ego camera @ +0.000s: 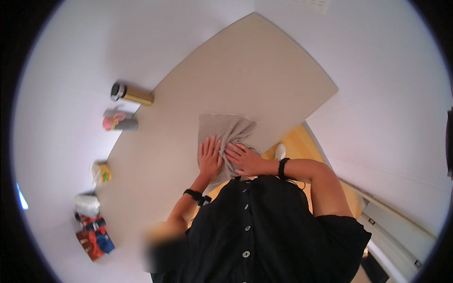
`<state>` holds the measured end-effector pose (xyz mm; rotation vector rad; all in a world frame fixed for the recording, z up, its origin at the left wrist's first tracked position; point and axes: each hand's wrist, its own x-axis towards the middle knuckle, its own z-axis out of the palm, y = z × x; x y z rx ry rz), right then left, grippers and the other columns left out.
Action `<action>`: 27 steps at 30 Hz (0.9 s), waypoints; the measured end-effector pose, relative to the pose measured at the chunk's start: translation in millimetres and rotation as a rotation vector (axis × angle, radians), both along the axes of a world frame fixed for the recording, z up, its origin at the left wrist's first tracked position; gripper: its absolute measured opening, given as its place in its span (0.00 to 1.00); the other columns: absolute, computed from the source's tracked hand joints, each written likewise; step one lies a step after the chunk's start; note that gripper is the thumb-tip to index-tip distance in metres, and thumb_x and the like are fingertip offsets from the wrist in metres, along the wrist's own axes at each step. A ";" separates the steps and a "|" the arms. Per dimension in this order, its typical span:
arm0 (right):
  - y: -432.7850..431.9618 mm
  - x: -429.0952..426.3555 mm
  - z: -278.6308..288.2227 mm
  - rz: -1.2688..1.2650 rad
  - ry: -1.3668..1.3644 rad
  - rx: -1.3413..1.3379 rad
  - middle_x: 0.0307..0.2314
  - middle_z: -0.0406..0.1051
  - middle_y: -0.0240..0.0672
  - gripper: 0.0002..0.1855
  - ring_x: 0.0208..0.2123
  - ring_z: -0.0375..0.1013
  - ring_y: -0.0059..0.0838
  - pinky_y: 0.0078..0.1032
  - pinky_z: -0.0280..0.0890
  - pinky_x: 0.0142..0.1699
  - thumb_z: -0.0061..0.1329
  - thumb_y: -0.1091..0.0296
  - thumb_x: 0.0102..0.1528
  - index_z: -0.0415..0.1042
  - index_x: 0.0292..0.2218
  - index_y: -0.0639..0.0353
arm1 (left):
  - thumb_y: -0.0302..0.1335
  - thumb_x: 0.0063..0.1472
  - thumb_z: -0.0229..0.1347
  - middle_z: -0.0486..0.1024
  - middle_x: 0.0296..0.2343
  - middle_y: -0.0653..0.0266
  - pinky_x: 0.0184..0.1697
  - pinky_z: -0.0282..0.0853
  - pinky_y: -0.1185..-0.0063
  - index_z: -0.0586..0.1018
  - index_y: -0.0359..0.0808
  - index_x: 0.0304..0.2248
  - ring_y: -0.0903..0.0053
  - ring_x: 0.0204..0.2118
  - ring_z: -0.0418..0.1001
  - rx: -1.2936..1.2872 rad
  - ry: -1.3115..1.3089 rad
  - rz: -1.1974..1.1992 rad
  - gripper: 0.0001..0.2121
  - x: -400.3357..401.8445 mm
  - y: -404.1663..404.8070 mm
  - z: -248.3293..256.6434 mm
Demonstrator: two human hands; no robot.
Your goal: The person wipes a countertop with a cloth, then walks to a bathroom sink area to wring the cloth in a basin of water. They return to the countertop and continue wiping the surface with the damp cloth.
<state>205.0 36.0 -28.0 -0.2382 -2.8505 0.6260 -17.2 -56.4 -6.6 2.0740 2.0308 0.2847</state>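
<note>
A grey cloth [214,123] lies on the beige tabletop [247,70] near its front edge. Its left side is spread flat, while folds bunch up through the middle and right. My left hand [210,157] rests palm down on the flat part, fingers extended and a little apart. Just to its right, my right hand [246,159] presses down on the bunched folds with its fingers spread. The two hands are close together, and neither is seen closed around the cloth.
Along the table's left edge stand a gold vacuum flask [138,96], a grey container with a pink top [125,123], a yellow-and-white container [102,172], a white plastic-wrapped bundle [87,205] and a red and blue pile [95,240]. White walls [361,70] border the far sides.
</note>
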 end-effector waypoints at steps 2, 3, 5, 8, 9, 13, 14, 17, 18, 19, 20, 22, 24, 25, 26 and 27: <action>-17.5 -37.5 -0.4 0.149 0.089 -0.005 0.67 0.50 0.47 0.42 0.71 0.40 0.48 0.50 0.36 0.71 0.51 0.45 0.56 0.60 0.64 0.61 | 0.35 0.64 0.49 0.49 0.68 0.57 0.71 0.34 0.56 0.60 0.43 0.67 0.57 0.71 0.43 -0.002 0.071 0.221 0.32 -24.6 -65.0 -1.6; -25.4 -56.9 -1.8 0.212 0.135 -0.008 0.67 0.50 0.46 0.42 0.71 0.40 0.49 0.50 0.36 0.71 0.51 0.44 0.56 0.60 0.64 0.60 | 0.35 0.64 0.49 0.49 0.69 0.57 0.71 0.34 0.55 0.60 0.43 0.67 0.57 0.71 0.43 -0.002 0.107 0.320 0.32 -37.1 -93.5 -4.4; -42.1 -97.8 -7.0 0.305 0.129 0.012 0.68 0.49 0.42 0.37 0.71 0.39 0.49 0.52 0.36 0.71 0.50 0.44 0.58 0.62 0.64 0.47 | 0.36 0.66 0.47 0.49 0.69 0.55 0.71 0.35 0.55 0.60 0.44 0.67 0.56 0.71 0.43 -0.008 0.155 0.586 0.30 -57.3 -154.1 -11.5; -65.6 -153.4 -6.8 0.415 0.143 0.051 0.68 0.50 0.34 0.31 0.71 0.41 0.46 0.51 0.35 0.71 0.47 0.45 0.61 0.64 0.63 0.36 | 0.38 0.69 0.44 0.48 0.68 0.53 0.70 0.35 0.55 0.60 0.43 0.67 0.53 0.71 0.43 0.018 0.226 0.841 0.28 -89.8 -211.8 -28.3; -69.1 -163.9 -10.5 0.413 0.144 0.029 0.68 0.50 0.34 0.31 0.71 0.42 0.44 0.50 0.35 0.72 0.47 0.45 0.61 0.64 0.63 0.37 | 0.39 0.70 0.42 0.48 0.68 0.53 0.70 0.35 0.55 0.60 0.42 0.67 0.53 0.71 0.43 0.034 0.253 0.898 0.28 -93.4 -226.5 -34.8; -57.5 -201.0 -19.7 0.339 0.143 0.006 0.67 0.53 0.31 0.32 0.70 0.45 0.40 0.49 0.36 0.72 0.47 0.45 0.60 0.65 0.63 0.39 | 0.42 0.70 0.42 0.47 0.68 0.51 0.69 0.35 0.49 0.59 0.47 0.67 0.50 0.71 0.41 -0.037 0.266 1.077 0.28 -123.9 -190.1 -44.0; -48.5 -204.6 -21.0 0.305 0.138 0.014 0.67 0.53 0.31 0.32 0.70 0.46 0.39 0.49 0.36 0.72 0.47 0.45 0.60 0.65 0.63 0.39 | 0.43 0.70 0.42 0.47 0.69 0.51 0.69 0.35 0.48 0.59 0.47 0.67 0.50 0.71 0.41 -0.023 0.283 1.041 0.28 -136.6 -173.0 -46.5; -20.0 -208.8 -13.1 0.121 0.166 0.028 0.67 0.54 0.31 0.32 0.70 0.47 0.39 0.50 0.37 0.72 0.47 0.45 0.60 0.65 0.63 0.40 | 0.46 0.70 0.42 0.46 0.69 0.51 0.68 0.34 0.48 0.58 0.49 0.68 0.50 0.71 0.41 0.003 0.244 0.936 0.29 -167.1 -111.7 -48.6; -10.3 -208.2 -12.8 0.048 0.162 0.047 0.67 0.54 0.31 0.32 0.70 0.47 0.40 0.50 0.39 0.71 0.47 0.46 0.60 0.64 0.63 0.39 | 0.46 0.70 0.42 0.46 0.69 0.51 0.69 0.34 0.48 0.58 0.50 0.68 0.50 0.71 0.41 0.019 0.247 0.877 0.29 -175.3 -87.7 -46.7; -1.6 -202.9 -13.4 -0.024 0.150 0.062 0.67 0.54 0.31 0.32 0.69 0.48 0.40 0.50 0.41 0.70 0.47 0.47 0.60 0.63 0.64 0.38 | 0.46 0.70 0.42 0.46 0.69 0.52 0.69 0.34 0.48 0.58 0.51 0.68 0.50 0.71 0.41 0.027 0.244 0.820 0.29 -177.2 -64.8 -45.7; 11.4 -195.0 -10.2 -0.096 0.129 0.085 0.66 0.55 0.31 0.31 0.69 0.49 0.41 0.50 0.41 0.70 0.47 0.47 0.60 0.64 0.63 0.38 | 0.46 0.70 0.42 0.46 0.69 0.52 0.69 0.34 0.48 0.58 0.51 0.68 0.50 0.71 0.41 0.028 0.230 0.753 0.29 -175.5 -38.7 -41.0; 37.9 -172.3 -5.7 -0.233 0.113 0.110 0.66 0.56 0.30 0.30 0.69 0.50 0.41 0.50 0.40 0.70 0.47 0.48 0.61 0.65 0.63 0.38 | 0.47 0.70 0.41 0.46 0.69 0.54 0.69 0.34 0.48 0.58 0.51 0.68 0.51 0.71 0.41 0.059 0.234 0.598 0.29 -167.6 8.6 -39.9; 64.1 -144.1 -5.6 -0.360 0.097 0.138 0.66 0.56 0.29 0.30 0.69 0.50 0.40 0.50 0.41 0.70 0.48 0.50 0.61 0.65 0.63 0.37 | 0.47 0.71 0.41 0.47 0.69 0.55 0.69 0.35 0.48 0.59 0.51 0.67 0.52 0.71 0.41 0.115 0.226 0.441 0.29 -149.5 54.6 -43.3; 70.9 -125.8 -3.7 -0.416 0.075 0.164 0.66 0.55 0.29 0.30 0.69 0.50 0.40 0.50 0.42 0.70 0.48 0.50 0.61 0.65 0.63 0.37 | 0.47 0.70 0.42 0.47 0.69 0.55 0.69 0.35 0.48 0.59 0.50 0.67 0.52 0.71 0.41 0.138 0.200 0.379 0.29 -131.5 72.4 -42.5; 74.5 -104.7 -5.5 -0.481 0.045 0.184 0.67 0.54 0.29 0.31 0.69 0.49 0.41 0.50 0.42 0.70 0.48 0.51 0.60 0.64 0.63 0.37 | 0.47 0.70 0.42 0.47 0.69 0.54 0.69 0.35 0.48 0.59 0.49 0.67 0.52 0.71 0.41 0.141 0.188 0.297 0.29 -110.1 87.8 -41.3; 74.9 -85.3 -6.0 -0.541 0.016 0.204 0.67 0.53 0.29 0.31 0.69 0.49 0.41 0.50 0.42 0.70 0.48 0.52 0.60 0.64 0.64 0.38 | 0.47 0.70 0.42 0.48 0.68 0.54 0.69 0.35 0.49 0.60 0.48 0.67 0.53 0.71 0.41 0.143 0.178 0.219 0.29 -90.8 100.1 -38.8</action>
